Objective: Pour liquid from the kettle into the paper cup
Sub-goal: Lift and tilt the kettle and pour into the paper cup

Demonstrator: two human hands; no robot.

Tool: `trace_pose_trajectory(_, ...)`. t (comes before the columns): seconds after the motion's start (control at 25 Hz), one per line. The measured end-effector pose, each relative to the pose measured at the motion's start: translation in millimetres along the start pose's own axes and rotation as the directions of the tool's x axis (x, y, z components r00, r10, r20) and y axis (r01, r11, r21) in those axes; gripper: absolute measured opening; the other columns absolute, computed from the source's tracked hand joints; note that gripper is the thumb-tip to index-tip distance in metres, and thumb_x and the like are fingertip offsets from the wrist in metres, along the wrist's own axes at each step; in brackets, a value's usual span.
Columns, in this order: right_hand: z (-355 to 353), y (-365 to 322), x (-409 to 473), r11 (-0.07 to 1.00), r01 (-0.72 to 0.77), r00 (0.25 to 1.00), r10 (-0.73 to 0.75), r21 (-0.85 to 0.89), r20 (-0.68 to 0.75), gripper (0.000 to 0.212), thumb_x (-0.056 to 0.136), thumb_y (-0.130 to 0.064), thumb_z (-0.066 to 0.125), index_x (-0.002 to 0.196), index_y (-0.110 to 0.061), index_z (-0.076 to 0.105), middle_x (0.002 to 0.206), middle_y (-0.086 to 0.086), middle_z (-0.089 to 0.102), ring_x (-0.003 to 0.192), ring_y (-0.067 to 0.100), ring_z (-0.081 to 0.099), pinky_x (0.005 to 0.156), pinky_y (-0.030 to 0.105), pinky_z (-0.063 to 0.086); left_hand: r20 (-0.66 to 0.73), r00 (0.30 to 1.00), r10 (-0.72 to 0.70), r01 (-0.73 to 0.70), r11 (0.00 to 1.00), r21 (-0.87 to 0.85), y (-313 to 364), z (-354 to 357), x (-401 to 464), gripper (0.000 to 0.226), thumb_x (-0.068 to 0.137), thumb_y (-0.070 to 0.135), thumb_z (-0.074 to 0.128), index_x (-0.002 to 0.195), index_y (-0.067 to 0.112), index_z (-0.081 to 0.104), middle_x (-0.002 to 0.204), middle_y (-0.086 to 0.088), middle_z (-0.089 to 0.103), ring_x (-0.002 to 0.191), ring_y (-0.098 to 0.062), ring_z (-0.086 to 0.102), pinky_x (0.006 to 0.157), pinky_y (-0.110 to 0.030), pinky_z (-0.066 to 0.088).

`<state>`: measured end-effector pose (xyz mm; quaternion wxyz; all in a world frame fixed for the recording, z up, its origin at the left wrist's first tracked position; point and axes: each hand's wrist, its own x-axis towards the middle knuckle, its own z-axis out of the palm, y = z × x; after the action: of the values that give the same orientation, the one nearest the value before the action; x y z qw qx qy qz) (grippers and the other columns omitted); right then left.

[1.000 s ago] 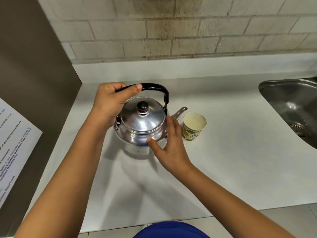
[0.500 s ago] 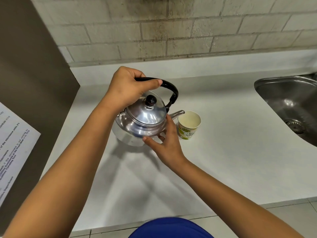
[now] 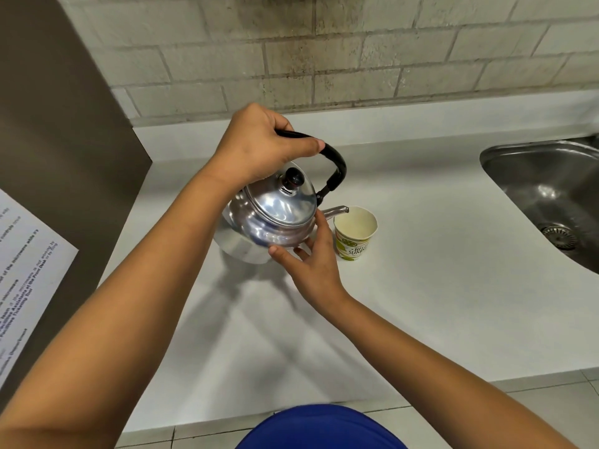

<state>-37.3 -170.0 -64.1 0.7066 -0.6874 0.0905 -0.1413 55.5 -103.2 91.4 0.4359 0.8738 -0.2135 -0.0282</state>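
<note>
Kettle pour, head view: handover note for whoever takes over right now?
Left hand: shut on the kettle's black handle, holding the kettle lifted and tilted toward the cup.
Right hand: open, fingertips steadying the kettle body near the spout side.
Paper cup: upright on the white counter, right of the kettle; spout tip at its near rim.
Done: kettle lifted, spout lined up.
Left: no stream visible yet; tip further, fill, set the kettle down.

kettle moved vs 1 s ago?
Yes. The kettle has tipped spout-down toward the cup; its spout tip now sits at the cup's rim instead of short of it. Left hand grips the handle.
</note>
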Motion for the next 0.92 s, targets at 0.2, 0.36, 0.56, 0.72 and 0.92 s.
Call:
trace_pose_trajectory(0.2,-1,0,2,0.998,-0.023,1.0,0.022,0.061,0.012,0.089,0.068,-0.014,0.078,0.139,-0.023,0.024,0.144,0.01,0.038,0.127,0.023,0.046,0.105,0.036,0.043,0.003,1.0,0.015,-0.015,0.996,0.089,7,4,5,0.037,0.063,0.044,0.077,0.057,0.011,0.064,0.047,-0.001,0.044,0.039,-0.009,0.037,0.044,-0.021,0.031)
trace_pose_trajectory(0.36,0,-3,1,0.994,-0.045,0.999,0.044,0.099,0.011,0.086,0.07,-0.007,0.077,0.139,-0.02,0.025,0.143,0.011,0.039,0.126,0.024,0.048,0.106,0.041,0.043,0.022,0.999,0.035,-0.038,0.991,0.127,12,6,6,0.031,0.063,0.044,0.078,0.051,0.021,0.06,0.046,0.0,0.045,0.032,-0.003,0.039,0.038,-0.017,0.033)
trace_pose_trajectory(0.56,1,-5,0,0.989,-0.067,0.998,0.066,0.133,0.016,0.085,0.072,-0.003,0.075,0.139,-0.016,0.024,0.143,0.013,0.039,0.127,0.026,0.047,0.106,0.046,0.043,0.021,0.999,0.037,-0.04,0.987,0.153,14,7,8,0.033,0.062,0.045,0.078,0.051,0.02,0.059,0.045,0.003,0.043,0.028,0.0,0.037,0.031,-0.009,0.027)
trace_pose_trajectory(0.72,0,-7,0,0.985,-0.075,0.997,0.072,0.154,0.024,0.084,0.073,-0.002,0.073,0.139,-0.015,0.023,0.143,0.013,0.039,0.127,0.026,0.047,0.106,0.046,0.042,0.024,0.999,0.048,-0.052,0.982,0.184,15,9,8,0.039,0.062,0.046,0.077,0.065,0.008,0.069,0.046,0.002,0.043,0.039,-0.007,0.037,0.034,-0.013,0.03)
trace_pose_trajectory(0.92,2,-8,0,0.984,-0.073,0.997,0.07,0.161,0.026,0.084,0.073,-0.002,0.073,0.14,-0.015,0.023,0.143,0.012,0.04,0.126,0.026,0.048,0.105,0.047,0.043,0.046,0.998,0.048,-0.056,0.978,0.202,18,8,9,0.037,0.06,0.048,0.077,0.054,0.015,0.062,0.044,0.003,0.041,0.028,-0.003,0.035,0.03,-0.01,0.025)
